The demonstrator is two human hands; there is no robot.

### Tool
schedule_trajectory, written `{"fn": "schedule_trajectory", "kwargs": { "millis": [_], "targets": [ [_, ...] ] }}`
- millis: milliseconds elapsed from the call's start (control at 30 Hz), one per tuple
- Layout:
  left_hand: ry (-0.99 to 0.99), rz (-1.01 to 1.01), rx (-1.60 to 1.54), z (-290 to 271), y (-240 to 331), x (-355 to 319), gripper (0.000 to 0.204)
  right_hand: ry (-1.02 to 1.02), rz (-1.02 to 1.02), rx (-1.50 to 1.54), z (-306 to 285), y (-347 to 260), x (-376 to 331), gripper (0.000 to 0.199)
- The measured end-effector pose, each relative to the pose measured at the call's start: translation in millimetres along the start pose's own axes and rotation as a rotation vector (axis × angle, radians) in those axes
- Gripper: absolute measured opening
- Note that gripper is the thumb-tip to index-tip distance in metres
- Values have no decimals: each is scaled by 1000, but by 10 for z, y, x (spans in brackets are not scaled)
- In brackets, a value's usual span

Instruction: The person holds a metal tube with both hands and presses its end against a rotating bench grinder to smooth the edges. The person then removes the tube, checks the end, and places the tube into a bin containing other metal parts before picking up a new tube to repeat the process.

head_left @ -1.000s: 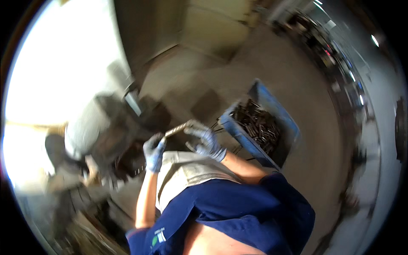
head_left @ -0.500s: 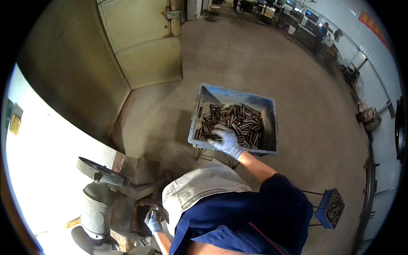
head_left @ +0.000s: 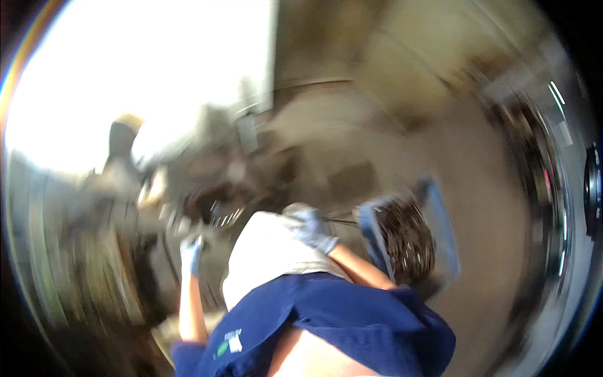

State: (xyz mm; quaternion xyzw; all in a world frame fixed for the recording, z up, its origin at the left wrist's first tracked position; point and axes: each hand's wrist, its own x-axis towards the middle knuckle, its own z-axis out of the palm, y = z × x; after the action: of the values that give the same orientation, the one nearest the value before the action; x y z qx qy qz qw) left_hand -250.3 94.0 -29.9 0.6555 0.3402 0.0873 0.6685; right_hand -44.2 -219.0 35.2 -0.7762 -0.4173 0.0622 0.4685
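Note:
Motion smears the whole head view. My left hand (head_left: 190, 252), in a bluish-grey glove, is held out at the left beside blurred machinery; its fingertips are too smeared to read. In a matching glove, my right hand (head_left: 308, 227) is over the right side of the pale apron (head_left: 257, 246) on my lap. Whether it holds anything is not visible. To its right stands a blue bin (head_left: 447, 227) heaped with dark metal pieces (head_left: 405, 239), which neither hand touches.
Dark machinery (head_left: 220, 207) with blurred parts lies ahead and to the left. A brightly lit white wall (head_left: 188, 56) rises behind it. Yellowish door panels (head_left: 408, 75) stand at the far side, with brown floor (head_left: 483, 188) running along the right.
The view has swung left, so the bin now appears farther right. My right hand has come out of the bin to the apron. My left hand appears farther forward, beside the machinery.

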Motion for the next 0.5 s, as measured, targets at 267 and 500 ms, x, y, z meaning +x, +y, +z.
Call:
{"fn": "schedule_trajectory", "kwargs": {
  "millis": [267, 500],
  "targets": [
    [886, 38, -358, -1345, -693, -2014, 14, -377, 110, 284, 741, 439, 186, 11],
    [1401, -249, -321, -1115, -1378, -4023, 14, -718, 215, 362, 931, 117, 356, 15]
  ]
}}
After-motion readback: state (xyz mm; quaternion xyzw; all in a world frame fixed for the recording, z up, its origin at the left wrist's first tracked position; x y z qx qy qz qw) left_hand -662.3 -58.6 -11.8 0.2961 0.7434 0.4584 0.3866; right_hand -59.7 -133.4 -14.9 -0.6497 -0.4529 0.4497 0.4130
